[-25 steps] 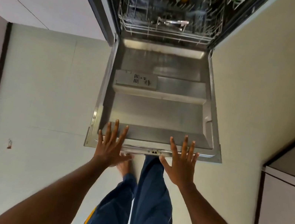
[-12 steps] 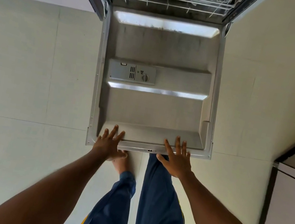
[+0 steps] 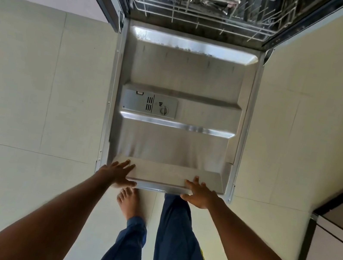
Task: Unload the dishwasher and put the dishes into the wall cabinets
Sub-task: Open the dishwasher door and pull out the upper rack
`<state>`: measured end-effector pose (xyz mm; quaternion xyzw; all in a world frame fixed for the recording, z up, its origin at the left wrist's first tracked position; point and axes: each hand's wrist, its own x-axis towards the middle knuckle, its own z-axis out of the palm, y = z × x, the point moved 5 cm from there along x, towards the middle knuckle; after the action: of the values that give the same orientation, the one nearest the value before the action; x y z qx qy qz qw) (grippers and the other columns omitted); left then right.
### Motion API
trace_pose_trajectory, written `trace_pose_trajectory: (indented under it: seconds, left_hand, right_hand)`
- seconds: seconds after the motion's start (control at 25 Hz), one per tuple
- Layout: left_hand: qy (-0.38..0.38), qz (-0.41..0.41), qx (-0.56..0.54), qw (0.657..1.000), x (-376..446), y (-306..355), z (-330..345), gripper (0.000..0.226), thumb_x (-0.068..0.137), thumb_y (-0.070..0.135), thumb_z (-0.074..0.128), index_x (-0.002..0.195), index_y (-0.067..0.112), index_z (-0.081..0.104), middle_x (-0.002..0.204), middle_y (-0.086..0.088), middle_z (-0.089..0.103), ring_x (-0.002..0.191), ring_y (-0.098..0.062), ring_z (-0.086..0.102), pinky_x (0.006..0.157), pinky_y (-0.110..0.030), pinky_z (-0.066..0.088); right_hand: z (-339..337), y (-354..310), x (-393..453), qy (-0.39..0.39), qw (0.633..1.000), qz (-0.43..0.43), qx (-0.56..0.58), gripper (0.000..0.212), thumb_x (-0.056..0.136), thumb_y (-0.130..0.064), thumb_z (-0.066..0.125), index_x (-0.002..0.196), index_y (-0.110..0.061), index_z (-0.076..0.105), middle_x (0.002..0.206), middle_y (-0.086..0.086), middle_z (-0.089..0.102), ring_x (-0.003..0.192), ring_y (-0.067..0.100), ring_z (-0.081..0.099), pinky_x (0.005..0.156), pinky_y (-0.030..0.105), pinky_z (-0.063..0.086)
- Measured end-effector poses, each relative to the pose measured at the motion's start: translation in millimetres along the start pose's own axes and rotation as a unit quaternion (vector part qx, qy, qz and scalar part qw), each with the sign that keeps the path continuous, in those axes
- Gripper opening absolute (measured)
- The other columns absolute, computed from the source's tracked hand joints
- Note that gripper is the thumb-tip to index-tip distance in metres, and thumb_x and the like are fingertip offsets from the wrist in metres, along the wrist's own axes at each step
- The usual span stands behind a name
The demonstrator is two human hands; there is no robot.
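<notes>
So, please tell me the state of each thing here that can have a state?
dishwasher door: open, folded down flat
lower rack: pushed in, still loaded
detergent compartment: lid closed
left hand: open, flat on door edge
right hand: open, flat on door edge

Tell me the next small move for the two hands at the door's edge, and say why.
Probably let go of the door and reach in to slide the white wire lower rack out. The stainless steel dishwasher door lies folded down, apparently fully open, with the left hand and right hand resting flat on its near edge, fingers straight. The rack sits inside the tub with items in it.
</notes>
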<state>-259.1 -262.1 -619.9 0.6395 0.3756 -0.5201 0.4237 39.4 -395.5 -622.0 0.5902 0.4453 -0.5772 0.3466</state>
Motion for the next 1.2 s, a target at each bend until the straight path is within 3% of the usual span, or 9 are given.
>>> trace_pose_trajectory:
  seconds: [0.12, 0.24, 0.4, 0.52, 0.64, 0.8, 0.92, 1.04, 1.2]
  left_hand:
    - [0.081, 0.026, -0.027, 0.996, -12, 7, -43, 0.077, 0.103, 0.057, 0.049, 0.165, 0.028, 0.015, 0.168, -0.003, 0.032, 0.153, -0.03, 0.031, 0.118, -0.049, 0.038]
    - [0.239, 0.069, -0.103, 0.963, -38, 26, -110, 0.067, 0.104, 0.042, 0.056, 0.161, 0.021, 0.03, 0.162, -0.007, 0.042, 0.148, -0.027, 0.04, 0.115, -0.044, 0.042]
    - [0.479, 0.142, -0.089, 0.862, -79, 47, -238, 0.072, 0.097, 0.026, 0.066, 0.158, 0.005, 0.035, 0.159, -0.016, 0.043, 0.146, -0.032, 0.042, 0.116, -0.049, 0.044]
    - [0.549, 0.145, -0.061, 0.821, -93, 66, -333, 0.082, 0.094, 0.03, 0.066, 0.16, 0.002, 0.027, 0.164, -0.019, 0.033, 0.151, -0.036, 0.033, 0.121, -0.051, 0.037]
    - [0.558, 0.098, -0.014, 0.824, -89, 75, -413, 0.093, 0.095, 0.035, 0.066, 0.163, 0.0, 0.014, 0.17, -0.02, 0.016, 0.158, -0.037, 0.016, 0.128, -0.048, 0.024]
    - [0.496, 0.015, 0.088, 0.864, -63, 49, -469, 0.097, 0.097, 0.038, 0.066, 0.164, 0.002, 0.006, 0.173, -0.017, 0.004, 0.16, -0.035, 0.005, 0.13, -0.049, 0.015]
    - [0.452, 0.006, 0.112, 0.885, -48, 28, -462, 0.099, 0.094, 0.031, 0.072, 0.164, 0.004, 0.008, 0.173, -0.013, 0.0, 0.159, -0.035, 0.01, 0.127, -0.052, 0.026]
    - [0.468, 0.026, 0.1, 0.878, -52, 25, -446, 0.102, 0.086, 0.02, 0.08, 0.163, 0.006, 0.016, 0.173, -0.011, 0.004, 0.157, -0.037, 0.019, 0.118, -0.054, 0.04]
    - [0.466, 0.027, 0.041, 0.884, -65, 34, -409, 0.099, 0.088, 0.015, 0.075, 0.164, 0.008, 0.011, 0.174, -0.008, 0.003, 0.159, -0.034, 0.012, 0.111, -0.056, 0.048]
  right_hand:
    - [-48, -9, -9, 0.065, 0.998, -0.015, 0.009, 0.064, 0.102, -0.056, 0.047, 0.157, -0.024, 0.035, 0.161, 0.008, 0.04, 0.142, 0.035, 0.046, 0.114, 0.052, 0.039]
    - [-126, -26, -26, 0.232, 0.972, -0.044, 0.007, 0.059, 0.102, -0.049, 0.052, 0.153, -0.022, 0.043, 0.163, 0.01, 0.039, 0.145, 0.033, 0.044, 0.117, 0.048, 0.04]
    - [-270, -50, -77, 0.528, 0.836, -0.152, 0.022, 0.053, 0.098, -0.029, 0.065, 0.146, -0.013, 0.051, 0.162, 0.017, 0.037, 0.143, 0.035, 0.047, 0.113, 0.044, 0.047]
    - [-371, -59, -109, 0.617, 0.774, -0.143, -0.012, 0.061, 0.097, -0.03, 0.061, 0.152, -0.012, 0.043, 0.164, 0.017, 0.032, 0.149, 0.035, 0.038, 0.119, 0.043, 0.039]
    - [-469, -42, -101, 0.608, 0.791, -0.071, -0.007, 0.068, 0.095, -0.03, 0.063, 0.154, -0.006, 0.039, 0.159, 0.021, 0.039, 0.144, 0.038, 0.043, 0.117, 0.045, 0.04]
    - [-519, -10, -63, 0.455, 0.89, -0.019, -0.012, 0.062, 0.103, -0.034, 0.054, 0.153, 0.0, 0.039, 0.15, 0.029, 0.049, 0.139, 0.044, 0.047, 0.113, 0.045, 0.04]
    - [-502, -6, -58, 0.479, 0.877, -0.026, -0.028, 0.063, 0.103, -0.031, 0.055, 0.156, -0.001, 0.036, 0.149, 0.027, 0.05, 0.139, 0.043, 0.047, 0.112, 0.046, 0.042]
    - [-489, -6, -61, 0.493, 0.869, -0.027, -0.026, 0.061, 0.101, -0.027, 0.057, 0.155, -0.004, 0.039, 0.147, 0.024, 0.053, 0.137, 0.042, 0.05, 0.11, 0.046, 0.046]
    - [-462, -7, -73, 0.469, 0.883, 0.015, -0.028, 0.05, 0.101, -0.022, 0.06, 0.148, -0.009, 0.049, 0.144, 0.026, 0.056, 0.133, 0.044, 0.054, 0.105, 0.045, 0.05]
